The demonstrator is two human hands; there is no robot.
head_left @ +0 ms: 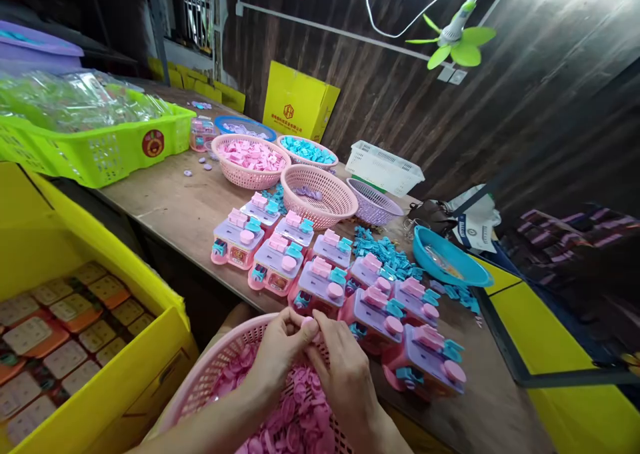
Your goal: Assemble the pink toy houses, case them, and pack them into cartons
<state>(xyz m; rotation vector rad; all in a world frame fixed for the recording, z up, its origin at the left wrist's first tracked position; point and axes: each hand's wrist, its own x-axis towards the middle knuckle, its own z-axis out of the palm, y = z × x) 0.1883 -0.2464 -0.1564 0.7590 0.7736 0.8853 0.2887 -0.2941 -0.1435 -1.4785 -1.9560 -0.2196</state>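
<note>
My left hand [280,351] and my right hand [345,361] meet above a pink basket [200,381] heaped with small pink plastic pieces [295,421]. Between the fingertips of both hands is a small round pink piece [310,326], mostly covered by the fingers. Just beyond, toy units [317,287] stand in rows on the table. They have purple tops, pink bodies, and pink and turquoise parts on top. The nearest unit [425,364] is to the right of my right hand.
A wooden table [165,221] carries baskets of pink pieces [250,157] and blue pieces [307,151], plus loose turquoise parts [385,254]. A yellow carton [165,347] with packed units stands at left. A green crate [100,151] of clear plastic sits behind it.
</note>
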